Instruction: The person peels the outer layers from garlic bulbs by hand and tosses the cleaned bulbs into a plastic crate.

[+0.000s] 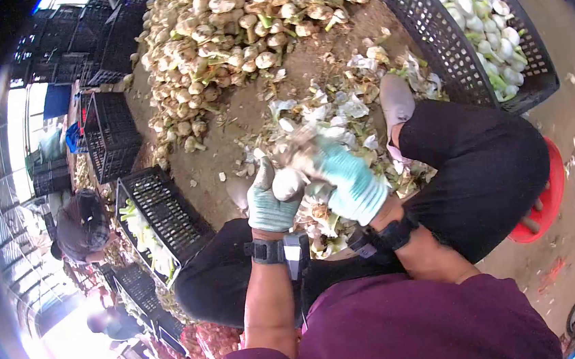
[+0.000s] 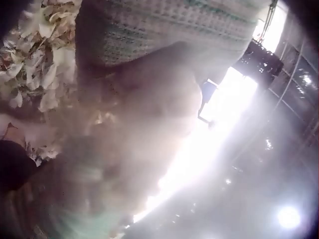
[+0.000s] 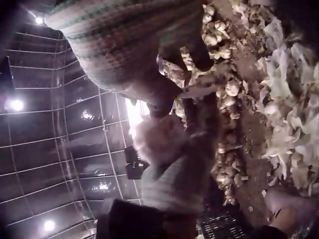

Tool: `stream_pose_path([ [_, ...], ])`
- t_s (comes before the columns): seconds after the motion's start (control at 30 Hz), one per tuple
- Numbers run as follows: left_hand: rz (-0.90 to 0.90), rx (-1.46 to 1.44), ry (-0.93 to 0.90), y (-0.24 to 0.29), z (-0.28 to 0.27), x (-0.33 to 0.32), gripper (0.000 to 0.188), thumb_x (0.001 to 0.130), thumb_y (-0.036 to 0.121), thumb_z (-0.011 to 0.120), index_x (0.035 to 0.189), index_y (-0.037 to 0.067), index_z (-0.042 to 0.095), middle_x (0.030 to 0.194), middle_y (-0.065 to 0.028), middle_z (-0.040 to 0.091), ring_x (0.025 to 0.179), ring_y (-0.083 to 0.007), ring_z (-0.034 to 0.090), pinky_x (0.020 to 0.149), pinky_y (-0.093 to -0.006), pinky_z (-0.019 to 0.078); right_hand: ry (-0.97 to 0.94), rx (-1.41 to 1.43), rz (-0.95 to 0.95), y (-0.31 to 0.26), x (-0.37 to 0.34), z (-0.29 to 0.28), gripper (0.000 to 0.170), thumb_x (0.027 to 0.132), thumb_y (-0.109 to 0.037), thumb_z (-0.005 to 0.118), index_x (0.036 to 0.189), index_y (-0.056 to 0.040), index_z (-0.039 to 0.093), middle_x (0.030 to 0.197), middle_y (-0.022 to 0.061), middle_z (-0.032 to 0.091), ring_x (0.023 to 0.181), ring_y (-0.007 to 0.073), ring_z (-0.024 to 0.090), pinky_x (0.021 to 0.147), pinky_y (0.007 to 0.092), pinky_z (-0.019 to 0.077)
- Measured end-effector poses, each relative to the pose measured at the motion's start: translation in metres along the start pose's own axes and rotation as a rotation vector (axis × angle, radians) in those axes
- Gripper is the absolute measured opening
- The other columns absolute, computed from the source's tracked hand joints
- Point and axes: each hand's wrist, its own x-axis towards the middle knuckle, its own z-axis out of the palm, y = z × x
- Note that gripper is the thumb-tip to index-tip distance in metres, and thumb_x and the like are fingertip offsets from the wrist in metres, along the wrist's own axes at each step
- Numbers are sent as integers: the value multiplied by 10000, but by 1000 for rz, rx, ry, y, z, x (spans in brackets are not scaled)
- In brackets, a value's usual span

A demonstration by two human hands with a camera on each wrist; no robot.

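My left hand (image 1: pixel 273 207), in a pale green knitted glove, grips a whitish garlic bulb (image 1: pixel 286 184) with the thumb pointing up beside it. Close against it on the right is my gloved right hand (image 1: pixel 354 179), blurred by motion, its brown-stained fingertips near the bulb. In the right wrist view a pale thin strip (image 3: pixel 199 91) shows by the right hand's thumb; I cannot tell whether that hand pinches it. Below both hands lie loose papery garlic skins (image 1: pixel 349 106). Glare and blur hide most of the left hand's work in the left wrist view.
A large heap of unpeeled garlic (image 1: pixel 222 55) lies ahead on the dirt floor. At the right, a black crate (image 1: pixel 439 36) holds cleaned white bulbs. Another black crate (image 1: pixel 167 207) with green stems stands left. A red basin (image 1: pixel 554 190) sits beside my right leg; another person (image 1: pixel 83 228) crouches left.
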Motion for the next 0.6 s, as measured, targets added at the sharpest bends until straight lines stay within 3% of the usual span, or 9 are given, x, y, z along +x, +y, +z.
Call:
stream_pose_path([
  [0.03,-97,-10,-116,-2,0,4,419,827,351,442,1033,-11,490,996,-134,555,893,-251,541,807,-389,422,-8,188,-23,-2,4,0,392,586,20,571,970,-63,571,993,150,543,859,293,546,737,342,450],
  [0.07,-92,50,47,-6,8,7,420,832,342,434,1033,-23,486,997,-141,553,896,-260,539,804,-389,423,-36,79,98,-3,0,0,361,569,44,565,913,-63,592,918,141,569,828,288,553,717,328,455],
  [0.17,-123,46,80,-5,5,17,448,829,341,442,1097,-19,442,1058,-146,517,928,-274,518,793,-392,429,78,-89,34,9,-1,-5,348,562,57,563,882,-74,603,844,120,581,780,288,553,683,326,458],
  [0.23,-66,-33,-173,5,-29,29,480,825,375,433,1075,-33,468,1053,-157,516,968,-274,500,770,-373,443,92,-8,89,12,-6,-3,290,575,24,570,844,-79,606,783,104,582,735,278,553,626,329,458],
  [0.33,57,21,64,5,29,32,473,825,395,415,1001,-34,506,1084,-166,499,1049,-296,442,813,-404,419,-729,-159,398,21,-17,17,195,686,-73,561,878,-101,585,770,149,559,684,300,544,573,349,445],
  [0.37,145,163,22,10,22,35,446,825,395,414,1010,-2,500,1108,-162,485,1072,-303,420,850,-434,376,-726,-150,392,21,-16,15,195,686,-73,561,878,-101,585,770,149,559,684,300,544,573,349,445],
  [0.47,298,457,-74,20,22,47,395,824,395,414,1027,64,487,1155,-154,456,1117,-318,376,925,-495,292,-389,-113,488,26,-19,1,301,691,-110,598,981,-68,529,786,175,549,685,349,535,602,374,446],
  [0.57,39,33,216,8,64,75,404,810,386,451,1059,68,466,1119,-155,475,1084,-331,402,925,-501,291,-20,-107,685,32,-15,-5,293,614,-45,564,905,-41,528,809,195,544,751,361,544,634,392,448],
  [0.6,58,121,122,4,79,86,398,813,389,444,1031,58,479,1118,-168,473,1066,-350,412,902,-497,320,86,-53,732,42,-21,-2,247,620,-39,555,866,-44,532,754,199,542,726,372,536,615,393,439],
])
